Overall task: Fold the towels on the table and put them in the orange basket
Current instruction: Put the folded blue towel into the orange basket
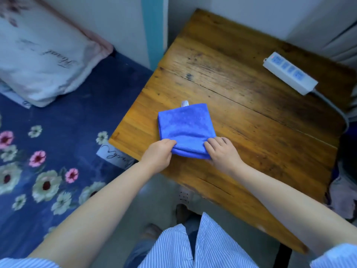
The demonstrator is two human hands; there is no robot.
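A blue towel (185, 126) lies folded into a small square on the wooden table (251, 117), near its left front part. A white tag sticks out from the towel's far edge. My left hand (159, 154) pinches the towel's near left corner. At the near right corner, my right hand (222, 151) grips the folded layers. No orange basket is in view.
A white power strip (289, 73) with its cord lies at the table's far right. Left of the table is a bed with a dark blue flowered cover (48, 151) and a pale pillow (44, 55). Cloth lies beyond the table's right edge (343, 194).
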